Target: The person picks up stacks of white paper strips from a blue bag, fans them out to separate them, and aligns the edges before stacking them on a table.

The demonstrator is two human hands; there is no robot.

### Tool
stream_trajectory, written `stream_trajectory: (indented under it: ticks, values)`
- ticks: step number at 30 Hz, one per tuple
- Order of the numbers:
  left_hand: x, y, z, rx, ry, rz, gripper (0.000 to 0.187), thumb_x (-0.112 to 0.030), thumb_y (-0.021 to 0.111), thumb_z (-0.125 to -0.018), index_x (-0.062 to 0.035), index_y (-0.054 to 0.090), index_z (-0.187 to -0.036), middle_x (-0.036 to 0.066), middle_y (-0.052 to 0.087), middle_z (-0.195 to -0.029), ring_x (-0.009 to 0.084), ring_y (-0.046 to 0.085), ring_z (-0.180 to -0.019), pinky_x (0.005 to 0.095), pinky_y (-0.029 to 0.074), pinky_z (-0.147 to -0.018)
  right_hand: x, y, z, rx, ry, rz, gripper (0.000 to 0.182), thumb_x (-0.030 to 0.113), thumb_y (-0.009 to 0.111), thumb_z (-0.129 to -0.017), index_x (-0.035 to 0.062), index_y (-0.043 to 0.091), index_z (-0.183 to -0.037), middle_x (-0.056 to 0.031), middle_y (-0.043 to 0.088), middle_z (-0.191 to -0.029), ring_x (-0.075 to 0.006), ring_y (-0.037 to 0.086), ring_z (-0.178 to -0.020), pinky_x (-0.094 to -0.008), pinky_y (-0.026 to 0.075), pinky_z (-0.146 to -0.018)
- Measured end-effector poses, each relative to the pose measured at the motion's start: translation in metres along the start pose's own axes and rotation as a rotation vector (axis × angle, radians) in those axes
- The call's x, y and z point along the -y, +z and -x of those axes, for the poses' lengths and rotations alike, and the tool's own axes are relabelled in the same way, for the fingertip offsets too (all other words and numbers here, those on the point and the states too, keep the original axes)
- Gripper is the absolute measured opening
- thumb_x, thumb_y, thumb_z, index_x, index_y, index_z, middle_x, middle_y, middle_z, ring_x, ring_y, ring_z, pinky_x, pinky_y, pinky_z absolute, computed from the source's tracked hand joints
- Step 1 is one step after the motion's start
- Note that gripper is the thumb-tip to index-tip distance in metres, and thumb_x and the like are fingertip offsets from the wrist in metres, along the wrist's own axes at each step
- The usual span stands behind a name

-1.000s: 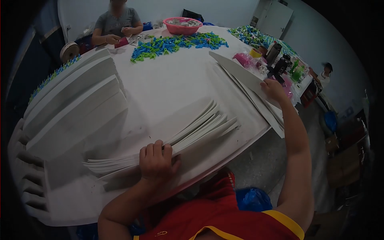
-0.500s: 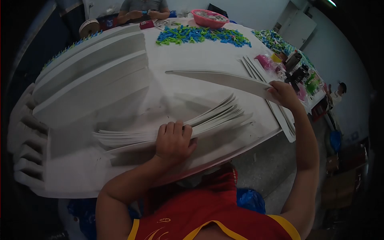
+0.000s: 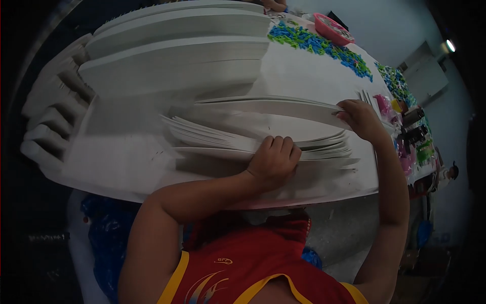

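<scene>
My left hand is closed over the middle of a bundle of long white card strips, which stands on its long edges near the table's front. The bundle's ends fan out to both sides, and the palm side of the hand is hidden. At the right, my right hand pinches the end of another white card strip between thumb and fingers. That strip reaches leftward just behind the bundle and bows slightly along its length.
Large white card sheets stand in rows at the back left of the white table. Blue and green clips lie spread behind, beside a pink basin. Dark bottles stand at the right. Part of another person's hand shows at the far edge.
The view has swung, shifting the table's contents rightward and up. My right hand has brought its strip closer behind the bundle. My left hand still grips the bundle.
</scene>
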State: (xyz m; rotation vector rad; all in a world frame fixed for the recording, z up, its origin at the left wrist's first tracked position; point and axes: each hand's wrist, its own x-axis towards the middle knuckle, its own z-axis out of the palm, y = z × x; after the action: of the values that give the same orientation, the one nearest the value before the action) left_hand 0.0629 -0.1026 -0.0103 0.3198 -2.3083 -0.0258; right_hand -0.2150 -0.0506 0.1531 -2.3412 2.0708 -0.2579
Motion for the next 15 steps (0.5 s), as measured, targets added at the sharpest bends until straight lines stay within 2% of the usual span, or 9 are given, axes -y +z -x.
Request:
stream_trajectory:
  ticks: [1, 3, 4, 6, 8, 10, 11, 13, 15]
  values:
    - [0.0, -0.001, -0.001, 0.002, -0.02, -0.013, 0.044, -0.03, 0.081, -0.071, -0.0026, 0.064, -0.101, 0.016, 0.061, -0.099, 0.0294, 0.058, -0.084, 0.0429, 0.045, -0.075, 0.005, 0.007, -0.011, 0.008, -0.021, -0.006, 0.023, 0.016, 0.073, -0.096, -0.0014, 0.071, -0.111, -0.0211, 0.071, -0.096, -0.0413, 0.068, -0.089, -0.045, 0.054, -0.079]
    - [0.0, -0.002, -0.003, -0.08, 0.011, -0.003, 0.022, -0.021, 0.067, -0.076, -0.0033, 0.063, -0.089, 0.013, 0.057, -0.087, 0.0273, 0.053, -0.077, 0.0407, 0.043, -0.073, 0.015, 0.023, -0.028, 0.01, -0.037, 0.028, 0.023, 0.016, 0.074, -0.095, -0.0006, 0.072, -0.11, -0.0195, 0.073, -0.099, -0.042, 0.068, -0.094, -0.0461, 0.054, -0.084]
    - [0.0, 0.0, -0.002, -0.08, 0.001, -0.012, 0.022, -0.021, 0.067, -0.076, -0.0033, 0.063, -0.089, 0.013, 0.057, -0.087, 0.0273, 0.053, -0.077, 0.0407, 0.043, -0.073, 0.017, 0.032, -0.035, 0.013, -0.05, 0.026, 0.023, 0.016, 0.074, -0.095, -0.0006, 0.072, -0.11, -0.0195, 0.073, -0.099, -0.042, 0.068, -0.094, -0.0461, 0.054, -0.084]
    - [-0.001, 0.004, 0.001, -0.052, 0.003, -0.049, 0.034, -0.025, 0.074, -0.074, -0.0016, 0.064, -0.096, 0.016, 0.061, -0.094, 0.0287, 0.057, -0.081, 0.0405, 0.045, -0.074, 0.021, 0.052, -0.046, 0.02, -0.14, -0.033, 0.023, 0.016, 0.074, -0.095, 0.0001, 0.072, -0.111, -0.0179, 0.074, -0.101, -0.0416, 0.067, -0.097, -0.0469, 0.054, -0.086]
    - [-0.002, 0.003, 0.001, -0.054, -0.007, -0.057, 0.031, -0.024, 0.071, -0.074, -0.0019, 0.063, -0.094, 0.015, 0.06, -0.093, 0.0286, 0.056, -0.08, 0.0404, 0.044, -0.074, 0.027, 0.063, -0.054, 0.066, -0.157, -0.05, 0.022, 0.015, 0.074, -0.095, 0.0003, 0.072, -0.111, -0.0176, 0.074, -0.102, -0.0431, 0.067, -0.096, -0.0469, 0.053, -0.086]
    - [-0.002, 0.004, 0.0, -0.053, -0.016, -0.066, 0.027, -0.023, 0.069, -0.075, -0.0021, 0.063, -0.092, 0.015, 0.06, -0.091, 0.0284, 0.056, -0.079, 0.0404, 0.044, -0.073, 0.024, 0.078, -0.059, 0.183, -0.072, -0.151, 0.022, 0.014, 0.074, -0.096, -0.0006, 0.071, -0.113, -0.0183, 0.073, -0.1, -0.0392, 0.068, -0.092, -0.0437, 0.053, -0.084]
    - [-0.001, 0.006, -0.001, -0.081, -0.011, -0.087, 0.026, -0.022, 0.068, -0.075, -0.0023, 0.062, -0.091, 0.015, 0.059, -0.09, 0.0281, 0.055, -0.078, 0.0403, 0.044, -0.073, 0.024, 0.083, -0.059, 0.186, -0.082, -0.155, 0.022, 0.014, 0.074, -0.096, -0.0006, 0.071, -0.113, -0.0183, 0.073, -0.1, -0.0392, 0.068, -0.092, -0.0437, 0.053, -0.084]
    - [0.0, 0.006, 0.0, -0.107, -0.01, -0.111, 0.025, -0.022, 0.067, -0.075, -0.0025, 0.062, -0.089, 0.014, 0.059, -0.09, 0.0278, 0.055, -0.077, 0.0401, 0.043, -0.072, 0.022, 0.089, -0.06, 0.23, 0.119, -0.32, 0.023, 0.012, 0.074, -0.097, -0.0019, 0.07, -0.115, -0.0189, 0.071, -0.098, -0.0328, 0.068, -0.088, -0.0398, 0.053, -0.082]
    - [-0.001, 0.004, -0.001, -0.106, -0.005, -0.101, 0.024, -0.022, 0.066, -0.075, -0.0023, 0.062, -0.087, 0.014, 0.058, -0.089, 0.0277, 0.054, -0.077, 0.0397, 0.043, -0.072, 0.02, 0.091, -0.063, 0.234, 0.142, -0.374, 0.025, 0.012, 0.075, -0.096, -0.0023, 0.07, -0.116, -0.0189, 0.071, -0.098, -0.0305, 0.068, -0.087, -0.0383, 0.053, -0.082]
